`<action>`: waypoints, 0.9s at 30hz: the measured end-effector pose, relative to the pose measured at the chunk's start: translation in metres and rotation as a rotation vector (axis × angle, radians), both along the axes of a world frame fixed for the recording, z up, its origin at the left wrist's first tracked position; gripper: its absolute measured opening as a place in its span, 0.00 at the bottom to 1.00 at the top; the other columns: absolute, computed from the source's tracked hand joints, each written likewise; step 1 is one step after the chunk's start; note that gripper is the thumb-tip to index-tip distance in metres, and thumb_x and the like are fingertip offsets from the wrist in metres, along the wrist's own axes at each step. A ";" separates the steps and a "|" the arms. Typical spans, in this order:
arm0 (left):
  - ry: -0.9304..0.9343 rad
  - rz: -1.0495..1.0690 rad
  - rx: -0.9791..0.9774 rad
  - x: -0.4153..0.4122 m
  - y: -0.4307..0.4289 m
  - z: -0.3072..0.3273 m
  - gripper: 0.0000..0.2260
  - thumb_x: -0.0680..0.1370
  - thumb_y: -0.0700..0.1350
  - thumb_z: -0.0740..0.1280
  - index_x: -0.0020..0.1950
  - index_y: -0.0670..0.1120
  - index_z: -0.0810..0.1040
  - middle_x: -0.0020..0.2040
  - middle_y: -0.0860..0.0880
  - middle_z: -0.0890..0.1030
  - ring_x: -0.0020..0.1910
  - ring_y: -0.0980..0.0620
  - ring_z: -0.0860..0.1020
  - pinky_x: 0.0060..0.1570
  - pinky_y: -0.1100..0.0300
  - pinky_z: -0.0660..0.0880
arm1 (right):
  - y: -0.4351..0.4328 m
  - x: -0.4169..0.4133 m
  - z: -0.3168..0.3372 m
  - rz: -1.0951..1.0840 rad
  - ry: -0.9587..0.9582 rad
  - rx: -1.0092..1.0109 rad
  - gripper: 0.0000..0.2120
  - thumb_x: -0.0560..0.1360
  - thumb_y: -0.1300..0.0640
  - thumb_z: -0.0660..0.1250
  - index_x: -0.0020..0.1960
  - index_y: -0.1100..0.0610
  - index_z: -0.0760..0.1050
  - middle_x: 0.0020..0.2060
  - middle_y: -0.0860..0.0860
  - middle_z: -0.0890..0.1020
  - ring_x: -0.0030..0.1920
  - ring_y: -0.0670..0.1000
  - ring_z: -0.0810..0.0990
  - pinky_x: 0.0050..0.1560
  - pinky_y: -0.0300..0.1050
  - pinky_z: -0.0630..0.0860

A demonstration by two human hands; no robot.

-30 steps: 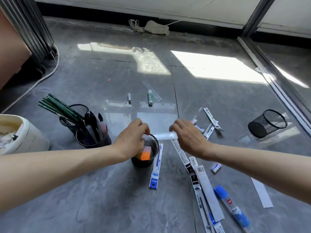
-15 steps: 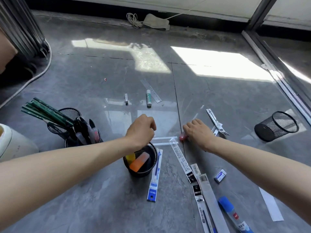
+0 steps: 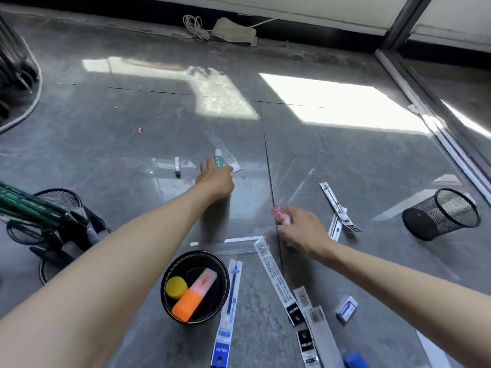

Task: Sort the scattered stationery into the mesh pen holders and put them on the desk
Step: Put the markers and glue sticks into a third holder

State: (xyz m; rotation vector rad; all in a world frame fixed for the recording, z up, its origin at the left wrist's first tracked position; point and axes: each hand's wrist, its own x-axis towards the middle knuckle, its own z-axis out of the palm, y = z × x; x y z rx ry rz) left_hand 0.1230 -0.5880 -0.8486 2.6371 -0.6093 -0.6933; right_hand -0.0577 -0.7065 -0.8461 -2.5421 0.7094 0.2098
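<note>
A black mesh pen holder (image 3: 170, 306) stands on the grey floor in front of me, holding an orange highlighter (image 3: 195, 293) and a yellow-capped item (image 3: 176, 287). My left hand (image 3: 216, 179) reaches far forward and closes on a white-and-green glue stick (image 3: 218, 155) beside a metal ruler (image 3: 223, 150). My right hand (image 3: 303, 229) grips a small pink item (image 3: 279, 213). Packaged pen refills (image 3: 228, 312) lie around the holder. An empty mesh holder (image 3: 441, 213) lies on its side at the right.
Two mesh holders (image 3: 55, 208) full of green pencils and dark pens stand at the left. A small eraser (image 3: 177, 166) lies far ahead, a boxed eraser (image 3: 346, 310) and a blue glue stick (image 3: 354, 359) near right. A door track runs along the right.
My left hand left the pen holder and stretched forward to the glue stick. My right hand lifted the pink item off the floor. The view shifted forward.
</note>
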 end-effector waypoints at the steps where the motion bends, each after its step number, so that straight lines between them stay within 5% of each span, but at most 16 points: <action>1: 0.007 0.014 -0.001 0.001 -0.003 -0.003 0.18 0.78 0.41 0.56 0.67 0.49 0.69 0.69 0.41 0.57 0.69 0.40 0.56 0.67 0.50 0.59 | 0.001 -0.001 0.002 -0.057 -0.028 0.044 0.04 0.73 0.56 0.63 0.40 0.53 0.68 0.32 0.49 0.74 0.38 0.57 0.72 0.32 0.42 0.65; 4: -0.016 0.108 -0.020 -0.001 -0.008 -0.003 0.16 0.77 0.39 0.56 0.64 0.42 0.72 0.67 0.40 0.62 0.65 0.39 0.61 0.64 0.51 0.62 | 0.003 -0.002 0.002 -0.270 -0.108 0.323 0.04 0.71 0.58 0.66 0.41 0.59 0.74 0.31 0.51 0.74 0.29 0.50 0.71 0.25 0.38 0.66; 7: -0.135 0.191 -0.072 -0.013 -0.003 0.008 0.07 0.76 0.34 0.59 0.51 0.41 0.75 0.61 0.38 0.71 0.61 0.37 0.70 0.56 0.52 0.69 | 0.005 0.002 0.005 -0.546 -0.159 0.668 0.08 0.74 0.59 0.66 0.37 0.59 0.72 0.28 0.55 0.71 0.18 0.47 0.65 0.20 0.33 0.60; 10: -0.123 0.164 -0.106 -0.027 -0.001 0.014 0.07 0.75 0.35 0.62 0.50 0.40 0.77 0.56 0.39 0.76 0.54 0.37 0.75 0.48 0.55 0.70 | 0.006 0.006 0.014 -0.677 -0.180 0.918 0.06 0.76 0.58 0.65 0.45 0.62 0.72 0.27 0.55 0.73 0.17 0.47 0.67 0.18 0.32 0.61; 12: -0.016 0.156 -0.183 -0.042 -0.003 0.027 0.03 0.73 0.39 0.68 0.46 0.43 0.78 0.52 0.41 0.80 0.51 0.40 0.78 0.46 0.55 0.72 | 0.009 0.008 0.021 -0.727 -0.231 1.116 0.09 0.79 0.57 0.62 0.48 0.64 0.71 0.31 0.57 0.76 0.23 0.50 0.77 0.19 0.36 0.70; 15: 0.337 0.164 -0.410 -0.075 -0.005 0.054 0.14 0.69 0.34 0.73 0.37 0.46 0.69 0.41 0.43 0.77 0.42 0.43 0.78 0.42 0.53 0.76 | 0.016 0.011 0.036 -0.755 -0.290 1.356 0.13 0.81 0.53 0.57 0.54 0.64 0.69 0.40 0.61 0.79 0.38 0.55 0.83 0.35 0.44 0.80; 17: 0.550 0.133 -0.482 -0.099 -0.004 0.071 0.14 0.68 0.30 0.71 0.35 0.44 0.69 0.36 0.43 0.76 0.37 0.45 0.78 0.39 0.55 0.77 | 0.022 0.012 0.046 -0.719 -0.317 1.465 0.13 0.81 0.52 0.56 0.56 0.62 0.69 0.35 0.58 0.81 0.32 0.53 0.83 0.35 0.48 0.81; 21: 0.550 0.135 -0.543 -0.124 0.007 0.079 0.13 0.67 0.31 0.73 0.32 0.44 0.72 0.39 0.41 0.77 0.45 0.40 0.82 0.49 0.47 0.80 | 0.035 0.002 0.066 -0.692 -0.281 1.360 0.07 0.81 0.58 0.58 0.47 0.60 0.71 0.38 0.58 0.78 0.30 0.53 0.82 0.31 0.52 0.81; 24: 0.520 0.057 -0.520 -0.145 0.019 0.084 0.08 0.69 0.32 0.72 0.34 0.40 0.76 0.34 0.43 0.75 0.35 0.46 0.76 0.35 0.60 0.74 | 0.038 -0.018 0.079 -0.610 -0.127 1.115 0.06 0.77 0.63 0.63 0.41 0.61 0.73 0.35 0.57 0.79 0.31 0.52 0.82 0.36 0.49 0.81; 27: 0.546 -0.069 -0.453 -0.175 0.028 0.092 0.05 0.72 0.36 0.70 0.46 0.36 0.81 0.36 0.44 0.76 0.35 0.49 0.72 0.30 0.64 0.66 | 0.041 -0.054 0.083 -0.602 -0.011 0.826 0.07 0.74 0.67 0.64 0.37 0.61 0.72 0.25 0.54 0.78 0.24 0.50 0.77 0.32 0.44 0.79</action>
